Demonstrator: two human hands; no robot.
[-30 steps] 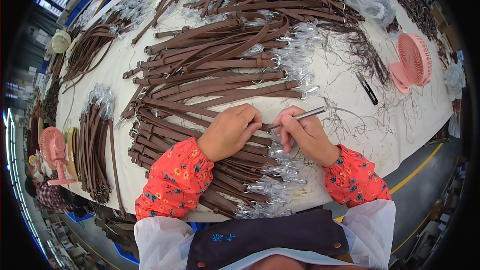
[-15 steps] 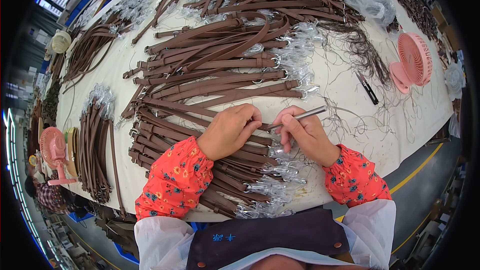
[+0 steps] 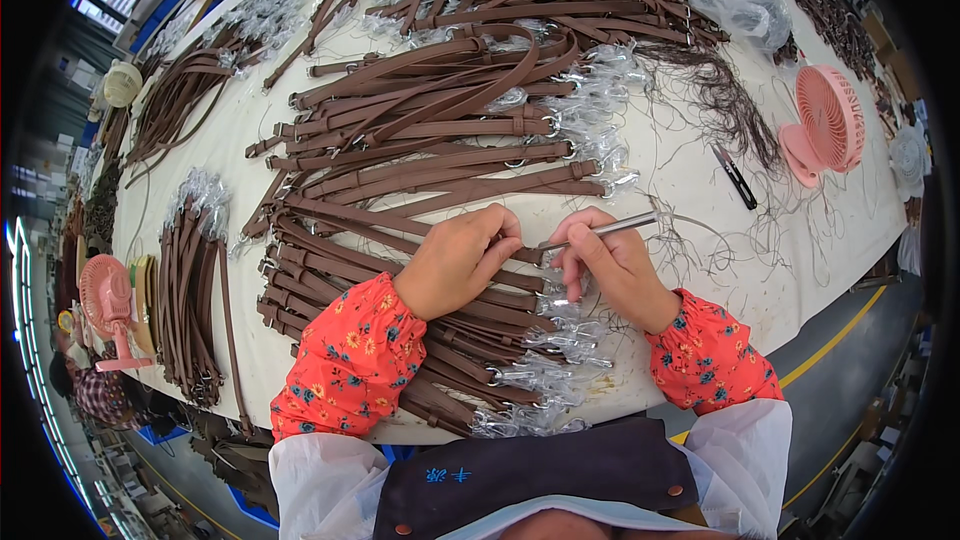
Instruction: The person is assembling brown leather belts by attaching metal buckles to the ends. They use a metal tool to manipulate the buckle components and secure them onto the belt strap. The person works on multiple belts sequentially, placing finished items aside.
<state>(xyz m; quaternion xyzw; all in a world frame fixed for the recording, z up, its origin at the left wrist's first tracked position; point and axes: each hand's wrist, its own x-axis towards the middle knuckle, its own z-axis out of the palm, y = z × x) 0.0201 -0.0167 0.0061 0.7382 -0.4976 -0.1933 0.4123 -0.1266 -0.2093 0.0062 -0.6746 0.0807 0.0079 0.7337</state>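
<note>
A: What has changed over the last second?

B: Almost nothing that I can see. My left hand point(image 3: 462, 260) still lies curled on the brown strap point(image 3: 500, 275), fingers pressed together pinning it to the pile near the table point(image 3: 690, 170) edge. My right hand point(image 3: 612, 265) stays clamped on the thin metal tool point(image 3: 610, 228), tip at the strap end between both hands.

A: So the work hasn't shifted?

B: I judge it is steady, fine work on that one strap end. Plastic-wrapped buckles point(image 3: 545, 370) lie just near of it; the pink fan point(image 3: 825, 125) and black snips point(image 3: 735, 177) sit well apart, far right.
</note>
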